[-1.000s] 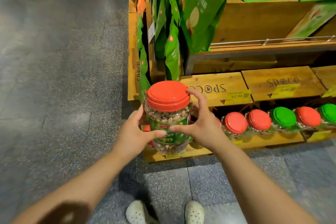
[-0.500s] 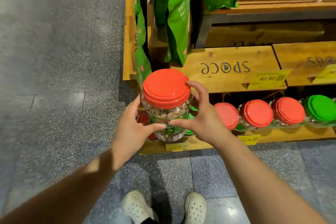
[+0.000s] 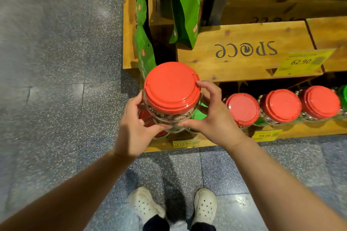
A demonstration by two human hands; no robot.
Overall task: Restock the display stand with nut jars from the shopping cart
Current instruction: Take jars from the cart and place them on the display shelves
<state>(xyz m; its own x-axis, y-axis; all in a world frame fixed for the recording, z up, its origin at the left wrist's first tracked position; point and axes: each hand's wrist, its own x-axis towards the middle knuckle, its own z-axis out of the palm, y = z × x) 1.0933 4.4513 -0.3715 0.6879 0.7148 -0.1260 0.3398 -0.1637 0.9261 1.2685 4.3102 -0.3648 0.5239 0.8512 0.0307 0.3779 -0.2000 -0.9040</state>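
Hands, left (image 3: 134,127) and right (image 3: 212,120), grip a nut jar (image 3: 171,90), now lowered closer to the bottom shelf (image 3: 300,127) just below them, beside jars (image 3: 281,105) already stocked to their right.

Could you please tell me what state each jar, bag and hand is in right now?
held jar: lid on, upright, off the shelf.
left hand: grips the jar's side.
right hand: grips the jar's other side.
shelf jars: lidded, in a row.
green bags: hanging, sealed.
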